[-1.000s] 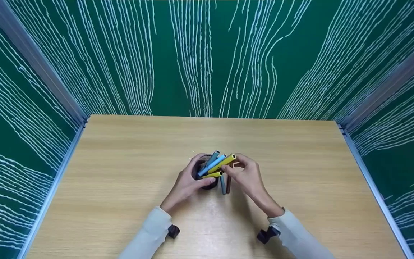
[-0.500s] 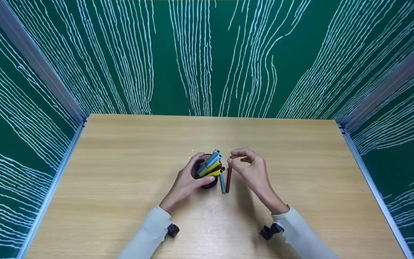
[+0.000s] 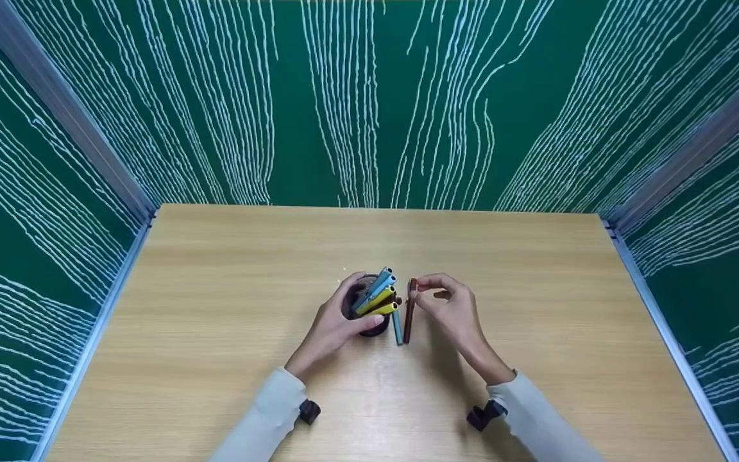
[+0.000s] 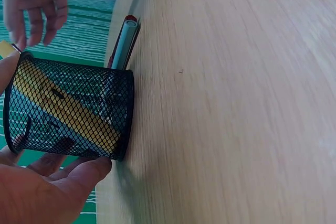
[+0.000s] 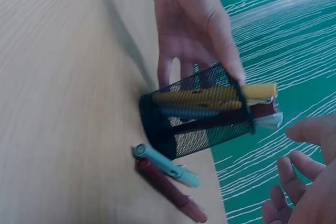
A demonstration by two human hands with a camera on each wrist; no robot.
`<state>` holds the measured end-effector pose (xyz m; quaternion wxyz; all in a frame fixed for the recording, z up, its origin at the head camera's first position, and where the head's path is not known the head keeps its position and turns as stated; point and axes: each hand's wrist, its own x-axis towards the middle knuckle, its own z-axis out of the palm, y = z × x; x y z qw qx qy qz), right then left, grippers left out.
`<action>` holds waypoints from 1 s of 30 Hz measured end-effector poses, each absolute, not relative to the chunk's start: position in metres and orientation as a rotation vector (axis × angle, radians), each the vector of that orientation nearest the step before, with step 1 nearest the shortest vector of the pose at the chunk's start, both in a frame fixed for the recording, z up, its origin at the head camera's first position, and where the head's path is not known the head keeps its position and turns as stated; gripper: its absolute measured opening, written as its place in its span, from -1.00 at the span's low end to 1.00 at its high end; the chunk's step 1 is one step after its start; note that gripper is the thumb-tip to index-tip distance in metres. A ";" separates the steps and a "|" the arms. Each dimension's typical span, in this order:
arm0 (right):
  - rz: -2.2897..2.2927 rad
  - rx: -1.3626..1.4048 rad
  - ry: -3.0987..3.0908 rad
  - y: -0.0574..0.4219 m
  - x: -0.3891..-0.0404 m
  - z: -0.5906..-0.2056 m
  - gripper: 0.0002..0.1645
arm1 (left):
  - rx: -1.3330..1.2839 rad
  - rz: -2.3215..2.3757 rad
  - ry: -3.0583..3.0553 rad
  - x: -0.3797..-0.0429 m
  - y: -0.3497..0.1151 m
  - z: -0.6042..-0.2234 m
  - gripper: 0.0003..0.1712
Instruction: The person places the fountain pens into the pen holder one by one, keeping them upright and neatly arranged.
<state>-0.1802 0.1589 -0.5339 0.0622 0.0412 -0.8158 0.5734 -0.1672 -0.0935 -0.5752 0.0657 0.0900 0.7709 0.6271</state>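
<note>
My left hand [image 3: 330, 328] grips a black mesh pen cup [image 3: 376, 330] that stands on the wooden table [image 3: 215, 289]. Yellow pens [image 3: 379, 299] and blue pens [image 3: 380, 281] lean out of it to the right. A brown pen [image 3: 408, 321] and a grey-blue pen [image 3: 397, 330] lie side by side on the table against the cup's right side. My right hand [image 3: 450, 308] hovers just right of the brown pen's far end. In the right wrist view its fingers [image 5: 302, 190] are spread and hold nothing, while the brown pen [image 5: 168, 190] lies flat.
Green walls with white wavy lines [image 3: 369, 96] enclose the table on three sides, with metal rails [image 3: 119, 263] along the left and right edges. Bare wood surrounds the cup on all sides.
My right hand let the yellow pen drop into the cup, drew back to the right, then lowered toward the brown pen's far end. The left hand and the cup stayed put.
</note>
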 end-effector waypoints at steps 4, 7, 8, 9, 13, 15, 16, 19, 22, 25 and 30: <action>1.712 0.106 -2.490 0.161 -0.183 -0.542 -0.75 | 0.250 1.878 2.333 -0.168 -0.095 -0.574 -0.01; 1.698 0.095 -2.503 0.162 -0.184 -0.549 -0.75 | 0.235 1.865 2.336 -0.168 -0.095 -0.572 0.01; 1.692 0.091 -2.511 0.162 -0.184 -0.551 -0.76 | 0.233 1.862 2.336 -0.169 -0.096 -0.572 0.01; 1.685 0.088 -2.520 0.161 -0.184 -0.553 -0.75 | 0.233 1.860 2.336 -0.169 -0.096 -0.572 0.01; 1.689 0.069 -2.563 0.161 -0.185 -0.563 -0.71 | 0.241 1.868 2.324 -0.169 -0.097 -0.572 0.01; 1.678 0.070 -2.583 0.161 -0.186 -0.568 -0.69 | 0.250 1.881 2.321 -0.169 -0.097 -0.572 0.01; 1.664 0.072 -2.591 0.162 -0.186 -0.571 -0.67 | 0.253 1.885 2.319 -0.169 -0.097 -0.572 0.00; 1.584 0.088 -2.608 0.165 -0.186 -0.581 -0.62 | 0.266 1.906 2.312 -0.168 -0.095 -0.573 -0.01; 1.471 0.113 -2.618 0.168 -0.186 -0.591 -0.59 | 0.269 1.916 2.303 -0.166 -0.092 -0.575 -0.01; 1.399 0.143 -2.619 0.169 -0.186 -0.600 -0.57 | 0.259 1.917 2.300 -0.165 -0.091 -0.576 -0.01; 1.365 0.147 -2.614 0.165 -0.191 -0.607 -0.54 | 0.244 1.898 2.320 -0.165 -0.093 -0.575 0.01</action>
